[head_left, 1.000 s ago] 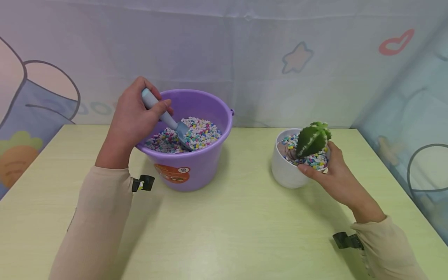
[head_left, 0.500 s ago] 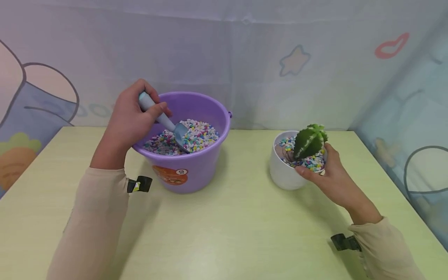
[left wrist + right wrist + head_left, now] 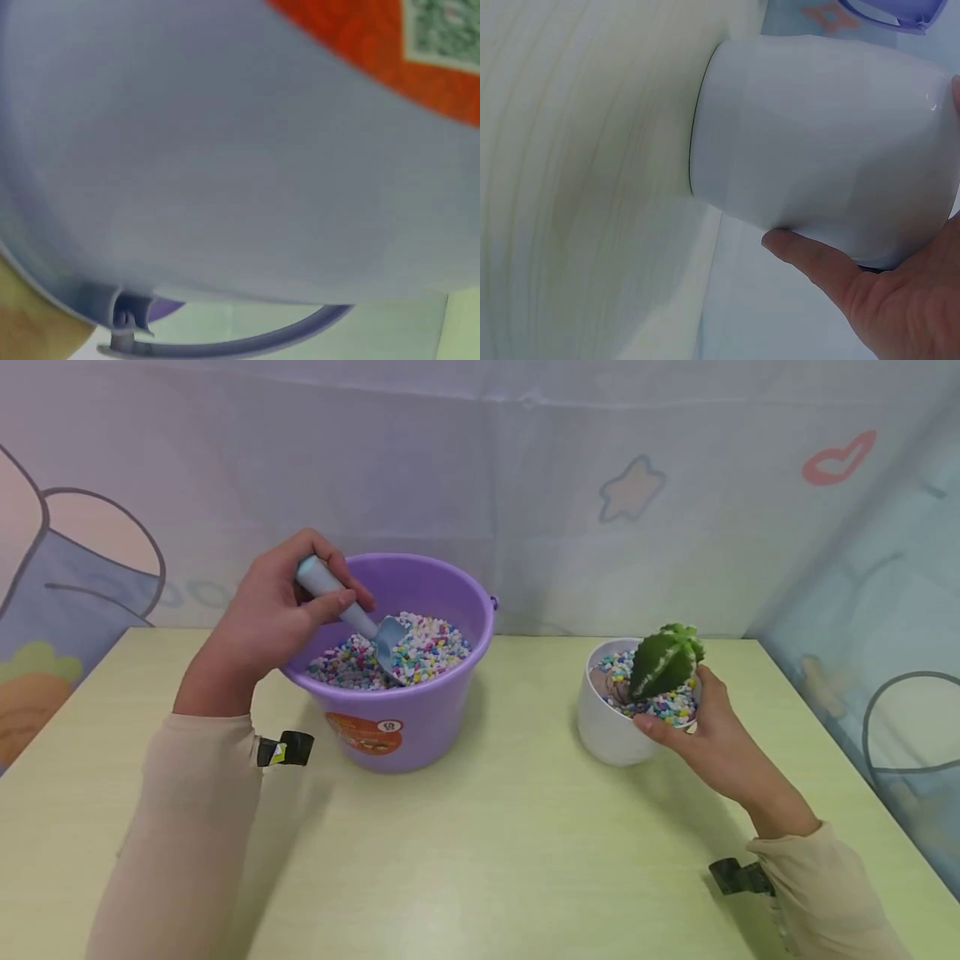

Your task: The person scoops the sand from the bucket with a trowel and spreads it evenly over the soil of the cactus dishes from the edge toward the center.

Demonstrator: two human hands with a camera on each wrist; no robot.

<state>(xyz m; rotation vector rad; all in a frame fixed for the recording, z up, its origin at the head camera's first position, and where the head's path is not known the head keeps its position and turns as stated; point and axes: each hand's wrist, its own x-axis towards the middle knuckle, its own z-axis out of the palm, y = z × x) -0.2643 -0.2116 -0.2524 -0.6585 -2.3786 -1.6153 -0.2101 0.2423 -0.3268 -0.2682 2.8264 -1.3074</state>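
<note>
My left hand [image 3: 266,606] grips the handle of a small light-blue toy shovel [image 3: 389,639] over the left rim of a purple bucket [image 3: 423,735]. The shovel's blade points down into the multicoloured pebbles [image 3: 435,647], its tip among them. To the right, my right hand [image 3: 708,743] holds a white flowerpot [image 3: 609,735] by its near right side, thumb at the rim. A green ribbed cactus [image 3: 663,662] leans to the right in that pot, with similar pebbles and a brownish patch around its base. In the right wrist view the pot [image 3: 810,142] stands on the table.
Both containers stand on a pale yellow-green tabletop [image 3: 480,852]. A printed cloth backdrop [image 3: 555,518] rises right behind them and along the right side. In the left wrist view, the bucket's hanging handle [image 3: 262,341] shows beneath its wall.
My left wrist and forearm have swung slightly left, while the shovel stays in the pebbles at nearly the same spot. The right hand, pot and cactus look unchanged.
</note>
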